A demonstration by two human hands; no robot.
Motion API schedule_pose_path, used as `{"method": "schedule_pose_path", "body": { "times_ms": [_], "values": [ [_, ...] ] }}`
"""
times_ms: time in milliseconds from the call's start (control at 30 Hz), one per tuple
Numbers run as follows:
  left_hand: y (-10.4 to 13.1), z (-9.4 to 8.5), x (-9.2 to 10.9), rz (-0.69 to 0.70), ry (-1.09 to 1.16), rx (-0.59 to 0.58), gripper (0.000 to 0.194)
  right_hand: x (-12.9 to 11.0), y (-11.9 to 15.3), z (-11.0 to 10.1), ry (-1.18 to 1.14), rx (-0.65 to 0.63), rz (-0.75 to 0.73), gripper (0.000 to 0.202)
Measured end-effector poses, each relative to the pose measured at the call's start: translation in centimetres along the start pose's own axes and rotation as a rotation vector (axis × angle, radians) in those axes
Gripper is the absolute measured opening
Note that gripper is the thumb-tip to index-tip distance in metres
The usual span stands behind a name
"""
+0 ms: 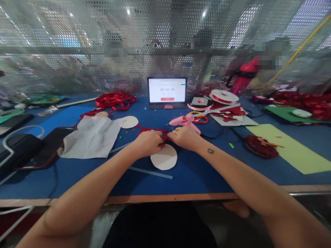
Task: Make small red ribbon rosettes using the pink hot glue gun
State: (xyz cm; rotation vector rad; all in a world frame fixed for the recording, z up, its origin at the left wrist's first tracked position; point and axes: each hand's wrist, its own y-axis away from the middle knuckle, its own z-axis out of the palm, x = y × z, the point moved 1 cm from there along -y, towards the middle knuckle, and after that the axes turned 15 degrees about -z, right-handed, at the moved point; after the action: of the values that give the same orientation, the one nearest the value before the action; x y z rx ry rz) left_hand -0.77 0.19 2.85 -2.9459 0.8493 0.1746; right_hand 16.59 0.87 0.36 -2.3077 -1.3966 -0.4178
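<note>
My left hand (149, 142) is closed, its fingertips bent down into a small heap of red pieces (164, 133), perhaps ribbon or felt. Pinched over the right end of the same heap is my right hand (185, 138), which wears a ring. The fingers hide most of what they grip. Just below the fingertips a round white disc (164, 158) lies flat on the blue tabletop. A translucent glue stick (152, 173) passes under my left wrist. Behind my right hand rests a pink glue gun (181, 120) with a red light, beside red-and-yellow-handled scissors (201, 119).
A tablet (167, 90) showing a timer stands at the back. To the left are a grey cloth (90, 137), another white disc (129, 122), a phone (51, 146) and red ribbon (113, 100). Ribbon spools (224, 96), yellow paper (292, 148) and a pink bottle (243, 77) are right.
</note>
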Motion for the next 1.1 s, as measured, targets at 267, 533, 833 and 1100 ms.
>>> {"method": "schedule_pose_path", "body": {
  "times_ms": [267,533,833,1100],
  "values": [
    [-0.1,0.0,0.0,0.0,0.004,-0.01,0.027,0.1,-0.1,0.4,0.019,0.015,-0.008,0.019],
    [-0.1,0.0,0.0,-0.017,0.015,-0.021,0.027,0.3,0.1,0.6,-0.018,0.06,-0.05,0.024],
    [-0.1,-0.1,-0.1,-0.082,0.085,0.086,0.02,0.1,-0.1,0.3,0.021,0.075,-0.045,0.027],
    [0.5,0.0,0.1,-0.182,0.545,0.478,0.012,-0.4,1.2,-2.4,0.185,0.478,0.025,0.026]
  ]
}}
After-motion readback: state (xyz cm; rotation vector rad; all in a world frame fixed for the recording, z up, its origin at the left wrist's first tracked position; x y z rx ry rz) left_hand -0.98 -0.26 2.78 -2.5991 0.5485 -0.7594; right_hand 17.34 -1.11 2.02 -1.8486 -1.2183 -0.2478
